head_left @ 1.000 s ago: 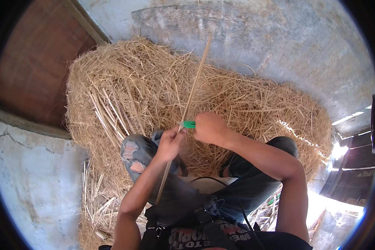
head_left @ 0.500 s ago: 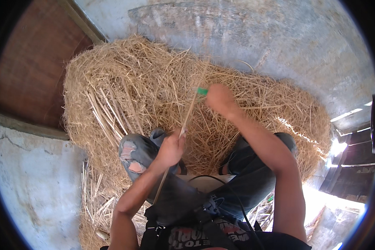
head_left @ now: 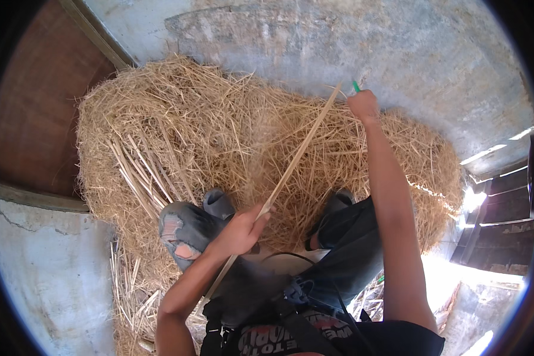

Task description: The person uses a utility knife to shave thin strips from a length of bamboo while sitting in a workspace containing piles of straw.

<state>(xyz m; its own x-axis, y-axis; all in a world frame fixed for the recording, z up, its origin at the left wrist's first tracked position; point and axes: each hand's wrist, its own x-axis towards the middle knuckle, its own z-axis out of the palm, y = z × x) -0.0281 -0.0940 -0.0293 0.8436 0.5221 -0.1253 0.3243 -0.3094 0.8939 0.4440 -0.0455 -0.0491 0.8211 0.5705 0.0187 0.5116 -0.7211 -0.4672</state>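
Strip (head_left: 304, 146) runs through left grip (head_left: 241, 232).

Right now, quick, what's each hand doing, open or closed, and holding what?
Left hand: closed around the long stick.
Right hand: closed on a green tool, mostly hidden.

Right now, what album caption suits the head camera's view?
Amid loose straw, the left hand holds a long pale strip, the right hand a green object.

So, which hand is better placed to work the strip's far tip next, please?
Probably the right hand: it holds the green thing near that tip; the left hand grips the strip lower.
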